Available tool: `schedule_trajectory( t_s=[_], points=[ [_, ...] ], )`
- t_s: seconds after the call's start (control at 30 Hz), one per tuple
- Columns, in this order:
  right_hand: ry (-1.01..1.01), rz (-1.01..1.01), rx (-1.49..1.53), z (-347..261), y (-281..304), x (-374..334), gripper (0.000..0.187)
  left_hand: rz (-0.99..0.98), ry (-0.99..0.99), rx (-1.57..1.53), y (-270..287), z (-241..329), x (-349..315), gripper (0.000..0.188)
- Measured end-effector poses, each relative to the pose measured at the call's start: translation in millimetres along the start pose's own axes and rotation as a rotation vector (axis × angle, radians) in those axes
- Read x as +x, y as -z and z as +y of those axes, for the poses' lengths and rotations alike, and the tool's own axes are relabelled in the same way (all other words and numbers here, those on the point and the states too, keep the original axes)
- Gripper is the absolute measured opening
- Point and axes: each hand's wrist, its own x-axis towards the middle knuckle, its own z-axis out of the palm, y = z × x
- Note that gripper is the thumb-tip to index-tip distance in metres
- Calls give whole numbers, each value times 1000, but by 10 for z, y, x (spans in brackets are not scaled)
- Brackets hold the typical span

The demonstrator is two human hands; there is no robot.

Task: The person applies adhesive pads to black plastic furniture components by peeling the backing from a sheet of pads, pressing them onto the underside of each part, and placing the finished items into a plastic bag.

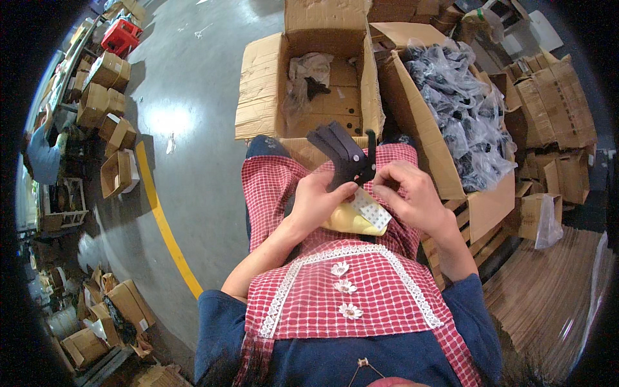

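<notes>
Black part (343, 153) points lengthwise forward-left, pinched by the left hand (316, 201), right hand (414, 195) curled alongside.

Workshop with piled cardboard boxes (556, 106)

A grey floor (193, 84) is stretching down the left half of the frame, where light (169, 120) is glaring off it. A yellow line (161, 222) is curving towards lower centre. Boxes (107, 72) are cluttering the left edge; cartons (560, 106) are standing at the right, and a slatted pallet (476, 240) is showing at right of centre.
</notes>
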Motion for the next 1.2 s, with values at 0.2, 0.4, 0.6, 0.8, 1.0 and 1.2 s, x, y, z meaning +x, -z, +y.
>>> schedule_trajectory(
  t_s=[0.2, 0.4, 0.6, 0.8, 1.0, 1.2],
  points=[
    [-30, 16, 48, 29, 24, 246, 14, -108, 51, -9, -91, -19, -43, 32],
    [-65, 293, 272, 148, -24, 389, 25, -185, 175, 102, -50, 183, -69, 32],
    [-168, 133, 267, 317, -79, 398, 61, -243, 177, 43, -82, 180, -85, 32],
    [-310, 149, 289, 496, -93, 223, 65, -227, 224, -296, -194, 18, -88, 27],
    [-104, 282, 79, 363, -30, 125, 36, -255, 137, -63, -167, -2, -66, 30],
    [-50, -141, 30, 195, 177, 133, 14, -228, 80, -29, -218, -136, -45, 34]
  ],
)
